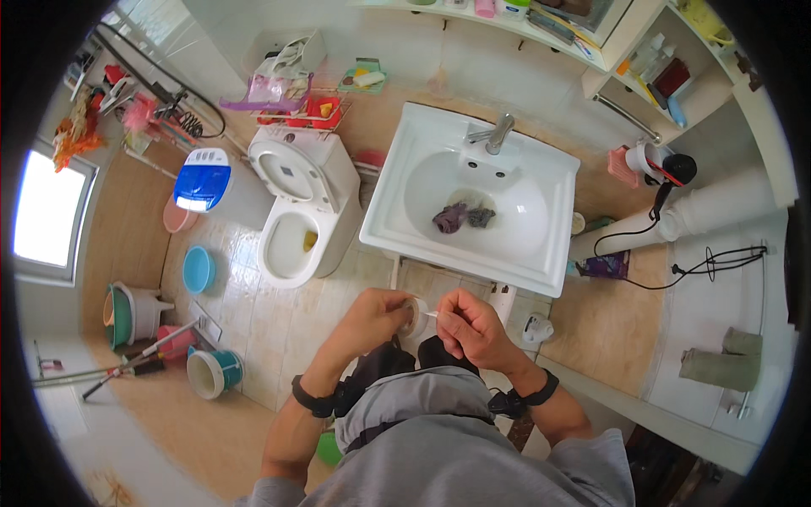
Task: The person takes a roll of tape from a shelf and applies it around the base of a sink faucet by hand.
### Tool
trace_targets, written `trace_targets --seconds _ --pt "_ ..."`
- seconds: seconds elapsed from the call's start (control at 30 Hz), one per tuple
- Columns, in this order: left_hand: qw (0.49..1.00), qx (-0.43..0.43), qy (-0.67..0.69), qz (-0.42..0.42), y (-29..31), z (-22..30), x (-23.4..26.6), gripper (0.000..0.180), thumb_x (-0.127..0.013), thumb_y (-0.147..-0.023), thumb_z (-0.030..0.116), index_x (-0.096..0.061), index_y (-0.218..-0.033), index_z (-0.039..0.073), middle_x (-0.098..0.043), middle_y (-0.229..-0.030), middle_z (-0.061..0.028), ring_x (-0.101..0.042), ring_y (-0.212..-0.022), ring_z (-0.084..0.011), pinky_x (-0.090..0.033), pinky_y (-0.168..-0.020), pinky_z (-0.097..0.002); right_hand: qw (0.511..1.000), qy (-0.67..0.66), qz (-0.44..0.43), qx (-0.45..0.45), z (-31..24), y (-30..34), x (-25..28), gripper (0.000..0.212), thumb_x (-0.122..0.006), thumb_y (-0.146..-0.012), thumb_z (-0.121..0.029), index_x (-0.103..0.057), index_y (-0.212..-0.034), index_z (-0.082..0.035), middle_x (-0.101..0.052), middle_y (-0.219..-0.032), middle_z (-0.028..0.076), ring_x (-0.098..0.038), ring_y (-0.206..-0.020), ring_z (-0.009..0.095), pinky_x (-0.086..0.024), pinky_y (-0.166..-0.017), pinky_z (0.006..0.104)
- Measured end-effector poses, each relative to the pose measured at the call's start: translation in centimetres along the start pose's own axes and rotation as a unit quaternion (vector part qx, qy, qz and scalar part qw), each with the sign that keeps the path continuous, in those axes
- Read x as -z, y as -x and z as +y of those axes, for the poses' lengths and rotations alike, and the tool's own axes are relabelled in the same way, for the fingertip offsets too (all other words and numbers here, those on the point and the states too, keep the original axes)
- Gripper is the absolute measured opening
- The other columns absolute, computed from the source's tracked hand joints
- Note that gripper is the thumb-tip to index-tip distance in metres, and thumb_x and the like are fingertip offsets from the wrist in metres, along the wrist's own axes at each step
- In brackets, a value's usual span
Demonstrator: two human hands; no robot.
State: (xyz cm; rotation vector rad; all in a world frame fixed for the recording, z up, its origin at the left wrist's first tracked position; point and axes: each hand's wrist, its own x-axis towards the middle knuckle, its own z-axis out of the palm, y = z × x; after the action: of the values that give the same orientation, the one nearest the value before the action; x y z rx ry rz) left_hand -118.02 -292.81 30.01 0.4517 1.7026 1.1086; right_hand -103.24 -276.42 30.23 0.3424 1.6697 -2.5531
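A roll of white tape (414, 318) is gripped by my left hand (372, 323), its fingers closed on the roll's side. A short white strip (432, 313) runs from the roll to my right hand (477, 331), which pinches its end between thumb and fingertips. Both hands are in front of my body, just short of the near edge of a white washbasin (389, 198). In the bowl lie a wet purple cloth (449, 218) and a dark grey cloth (481, 217). A metal faucet (501, 135) rises at the basin's back.
Left of the basin stands a toilet (279, 253) with its lid up. Beyond it are a blue-topped washing machine (203, 182), a blue bowl (198, 269) and a bucket (205, 376). A hair dryer (678, 169) hangs at the right with its cord dangling. Shelves (541, 35) line the far wall.
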Motion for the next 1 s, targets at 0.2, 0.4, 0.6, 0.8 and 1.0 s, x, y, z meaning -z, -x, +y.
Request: trace_targets --seconds 0.2,0.4,0.6,0.8,1.0 --pt "0.997 -0.014 -0.029 -0.070 -2.9 -1.5 3.3 0.021 -0.056 -0.090 0.015 -0.059 -0.073 0.003 -0.055 -0.063 0.0004 -0.051 -0.056 -0.0077 -0.041 -0.050 -0.0254 0.981 0.091 0.156 0.069 1.9 -2.7 -1.4 0.012 -0.059 -0.101 -0.014 -0.054 -0.098 -0.004 -0.054 -0.075 -0.001 -0.049 -0.062 0.006 -0.042 -0.055 0.0213" --pt "0.996 -0.041 -0.030 -0.079 -5.2 -1.4 2.3 0.017 -0.057 -0.088 0.012 -0.063 -0.079 0.000 -0.059 -0.067 -0.0008 -0.053 -0.061 -0.0080 -0.045 -0.056 -0.0256 0.949 0.118 0.261 0.131 2.7 -2.6 -1.3 0.018 -0.062 -0.100 -0.013 -0.056 -0.112 -0.002 -0.060 -0.087 0.002 -0.056 -0.071 0.008 -0.047 -0.063 0.0228" --pt "0.996 -0.056 -0.024 -0.059 -8.1 0.3 0.3 0.034 -0.054 -0.088 0.000 -0.070 -0.118 -0.002 -0.069 -0.080 -0.0023 -0.059 -0.065 -0.0080 -0.048 -0.058 -0.0238 0.926 -0.054 0.307 0.211 4.0 -2.9 1.6 0.035 -0.065 -0.097 -0.007 -0.052 -0.128 -0.002 -0.058 -0.108 0.006 -0.057 -0.090 0.009 -0.052 -0.075 0.0247" --pt "0.997 -0.071 0.005 0.013 -10.6 3.3 -3.7 0.036 -0.054 -0.096 0.010 -0.064 -0.129 0.000 -0.070 -0.079 -0.0035 -0.060 -0.069 -0.0075 -0.048 -0.060 -0.0241 0.966 0.005 0.227 0.122 4.4 -2.9 5.4 0.041 -0.071 -0.093 -0.009 -0.055 -0.129 -0.001 -0.060 -0.117 0.007 -0.060 -0.103 0.013 -0.054 -0.083 0.0283" --pt "0.998 -0.053 -0.008 0.046 -13.9 4.5 -7.5 0.038 -0.055 -0.095 0.007 -0.062 -0.132 -0.001 -0.070 -0.087 -0.0051 -0.060 -0.071 -0.0078 -0.047 -0.057 -0.0235 0.939 0.055 0.272 0.203 3.7 -2.8 9.6 0.034 -0.073 -0.087 -0.004 -0.063 -0.119 0.000 -0.057 -0.120 0.008 -0.062 -0.100 0.016 -0.054 -0.081 0.0278"
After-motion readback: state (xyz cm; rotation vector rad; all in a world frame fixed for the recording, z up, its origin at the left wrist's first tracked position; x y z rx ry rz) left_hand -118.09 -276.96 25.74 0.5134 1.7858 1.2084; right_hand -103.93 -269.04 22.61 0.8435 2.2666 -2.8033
